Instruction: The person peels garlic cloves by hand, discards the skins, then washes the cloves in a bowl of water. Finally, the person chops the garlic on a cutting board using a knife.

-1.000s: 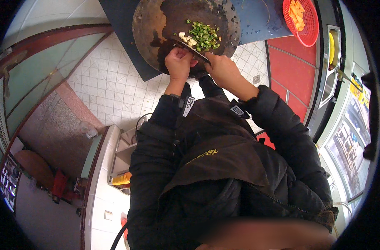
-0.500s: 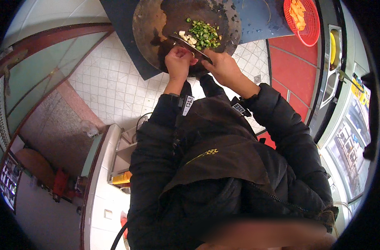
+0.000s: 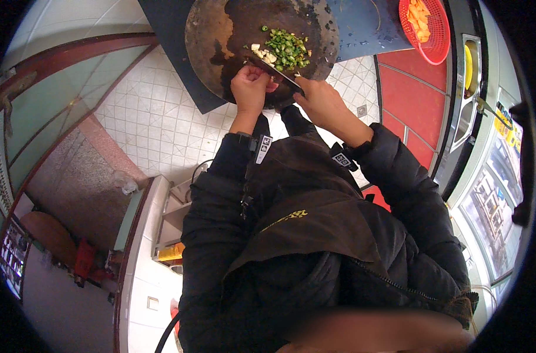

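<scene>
A round, dark, worn chopping board (image 3: 212,32) lies in front of me. Chopped green chili peppers (image 3: 287,48) are heaped on it, and pale pieces that look like garlic (image 3: 266,56) sit just left of them. My right hand (image 3: 326,106) is closed around the handle of a kitchen knife (image 3: 281,76), whose blade slants up and left toward the pale pieces. Close to the blade's left side, my left hand (image 3: 250,89) is curled over the board's near edge with its fingertips pinched together. Whatever those fingers hold is hidden.
A red plastic basket (image 3: 439,50) with orange vegetable slices (image 3: 419,23) stands at the far right on the dark blue tabletop (image 3: 373,35). White floor tiles (image 3: 144,94) show below the table. A glass-paned, red-framed partition (image 3: 62,76) stands at the left.
My right hand has shifted slightly right and nearer to me, drawing the knife with it. The left hand stays almost in place. The board and the chopped pieces look the same.
</scene>
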Demonstrator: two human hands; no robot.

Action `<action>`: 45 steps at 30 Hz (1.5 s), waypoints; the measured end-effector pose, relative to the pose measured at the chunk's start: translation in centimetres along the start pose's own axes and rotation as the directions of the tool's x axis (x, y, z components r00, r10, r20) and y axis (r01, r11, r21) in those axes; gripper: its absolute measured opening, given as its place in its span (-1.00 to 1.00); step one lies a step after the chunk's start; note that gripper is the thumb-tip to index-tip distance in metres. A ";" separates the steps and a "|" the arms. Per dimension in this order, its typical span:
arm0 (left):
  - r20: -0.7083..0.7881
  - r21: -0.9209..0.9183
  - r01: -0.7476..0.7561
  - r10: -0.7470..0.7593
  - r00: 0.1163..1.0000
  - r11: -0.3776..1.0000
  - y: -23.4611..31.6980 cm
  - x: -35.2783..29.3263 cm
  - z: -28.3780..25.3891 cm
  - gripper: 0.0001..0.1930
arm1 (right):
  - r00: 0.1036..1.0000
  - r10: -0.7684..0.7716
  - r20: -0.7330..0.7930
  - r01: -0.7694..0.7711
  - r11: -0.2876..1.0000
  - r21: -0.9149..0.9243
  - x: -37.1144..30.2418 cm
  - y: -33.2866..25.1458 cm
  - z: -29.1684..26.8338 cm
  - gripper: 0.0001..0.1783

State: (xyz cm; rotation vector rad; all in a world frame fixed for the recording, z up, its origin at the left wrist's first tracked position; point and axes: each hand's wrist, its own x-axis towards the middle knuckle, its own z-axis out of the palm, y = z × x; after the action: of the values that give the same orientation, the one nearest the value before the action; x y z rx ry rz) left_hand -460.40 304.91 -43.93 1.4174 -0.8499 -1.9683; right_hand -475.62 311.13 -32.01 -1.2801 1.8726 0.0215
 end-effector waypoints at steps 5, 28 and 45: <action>-0.005 -0.004 -0.033 0.033 0.999 0.999 -0.4 0.1 -0.1 -0.95 | 0.997 0.001 -0.077 -0.001 1.000 -0.001 1.7 -0.3 1.9 -0.77; 0.029 0.097 -0.044 0.041 0.999 0.994 -0.6 0.0 0.0 -0.78 | 0.964 -0.008 -0.266 0.094 0.946 0.312 0.6 2.4 0.4 -0.64; -0.034 0.827 -0.192 0.388 0.921 0.529 0.4 -0.8 1.9 -0.59 | 0.954 -0.033 -0.299 0.121 0.952 0.281 -0.4 4.2 0.2 -0.70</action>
State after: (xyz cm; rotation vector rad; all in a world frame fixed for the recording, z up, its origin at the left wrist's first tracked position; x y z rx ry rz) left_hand -461.95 305.53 -42.71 1.7525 -1.9089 -1.1117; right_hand -478.69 313.46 -33.63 -1.1923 1.9771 -0.4988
